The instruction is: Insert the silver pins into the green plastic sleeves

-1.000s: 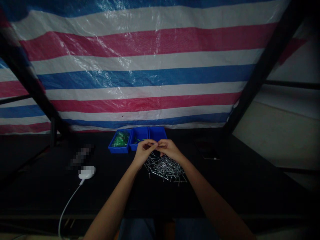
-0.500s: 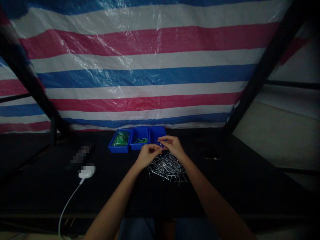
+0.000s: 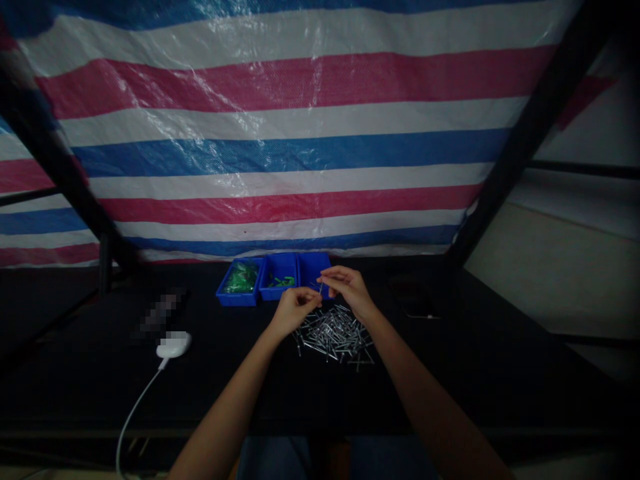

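Two bare forearms are extended over a dark surface (image 3: 100, 380), with the hands raised just above a heap of steel rivets (image 3: 333, 335), which serves here as the landmark. Above the far edge of the heap, a thin metal rivet (image 3: 321, 287) is held tilted, pinched by the closed fingers (image 3: 334, 276) of the right hand (image 3: 350, 290). Just left of the heap, the fingers (image 3: 310, 298) of the left hand (image 3: 295, 312) are curled toward that rivet, though whether anything is gripped by them cannot be told. Beyond the heap stand three blue plastic bins (image 3: 313, 267), green pieces (image 3: 240, 277) being held in the two on the left. A white charger (image 3: 174, 344) lies well left of the heap. The slender rivet could be dropped into the heap if the pinch were loosened, and a bin could be knocked if the hands drifted forward.
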`<state>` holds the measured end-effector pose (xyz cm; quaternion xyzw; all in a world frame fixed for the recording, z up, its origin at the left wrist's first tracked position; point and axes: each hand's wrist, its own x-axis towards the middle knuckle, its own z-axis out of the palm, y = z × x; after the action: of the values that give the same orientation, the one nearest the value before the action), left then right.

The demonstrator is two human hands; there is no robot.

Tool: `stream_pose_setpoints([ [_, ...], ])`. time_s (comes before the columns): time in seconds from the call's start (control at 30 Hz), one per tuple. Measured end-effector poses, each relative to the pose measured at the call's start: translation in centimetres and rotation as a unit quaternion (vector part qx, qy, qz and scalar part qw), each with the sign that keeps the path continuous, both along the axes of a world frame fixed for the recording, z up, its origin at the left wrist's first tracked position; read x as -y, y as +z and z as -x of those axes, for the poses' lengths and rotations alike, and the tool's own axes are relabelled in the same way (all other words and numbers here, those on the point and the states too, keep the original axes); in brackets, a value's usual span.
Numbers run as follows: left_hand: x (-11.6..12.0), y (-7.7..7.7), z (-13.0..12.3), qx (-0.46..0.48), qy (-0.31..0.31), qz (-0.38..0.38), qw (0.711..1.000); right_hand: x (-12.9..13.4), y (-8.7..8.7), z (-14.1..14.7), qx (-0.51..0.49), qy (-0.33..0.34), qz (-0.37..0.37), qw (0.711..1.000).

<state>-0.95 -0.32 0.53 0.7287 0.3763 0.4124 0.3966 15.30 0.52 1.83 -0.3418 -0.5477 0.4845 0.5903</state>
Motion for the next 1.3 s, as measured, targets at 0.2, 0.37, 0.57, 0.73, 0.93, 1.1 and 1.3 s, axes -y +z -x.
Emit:
stream_pose_setpoints([
  [0.2, 0.0, -0.1, 0.0, 0.005, -0.001, -0.007, 1.000, 0.0, 0.0, 0.0, -0.002, 0.010, 0.005, 1.000],
  [0.37, -0.1, -0.2, 0.0, -0.013, 0.001, -0.012, 1.000, 0.0, -0.1, 0.0, 0.001, 0.014, 0.006, 1.000],
  [0.57, -0.2, -0.1, 0.1, -0.009, 0.007, -0.017, 1.000, -0.1, 0.0, -0.1, 0.005, -0.006, 0.016, 1.000],
  [0.73, -0.2, 0.7, 0.4, 0.026, 0.023, -0.004, 0.999, -0.4, 0.0, -0.6, 0.024, -0.031, 0.016, 0.999],
  [0.93, -0.8, 1.4, 1.5, 0.093, 0.071, 0.001, 0.993, -0.7, -0.8, -0.4, 0.075, -0.027, -0.002, 0.997],
  [1.1, -1.3, 1.3, 2.1, 0.117, 0.093, -0.008, 0.989, -0.5, -1.7, 0.7, 0.156, 0.005, -0.030, 0.987],
  [1.3, -1.1, 1.3, 1.8, 0.108, 0.081, -0.005, 0.991, -0.2, -2.7, 2.3, 0.202, 0.059, -0.018, 0.977],
])
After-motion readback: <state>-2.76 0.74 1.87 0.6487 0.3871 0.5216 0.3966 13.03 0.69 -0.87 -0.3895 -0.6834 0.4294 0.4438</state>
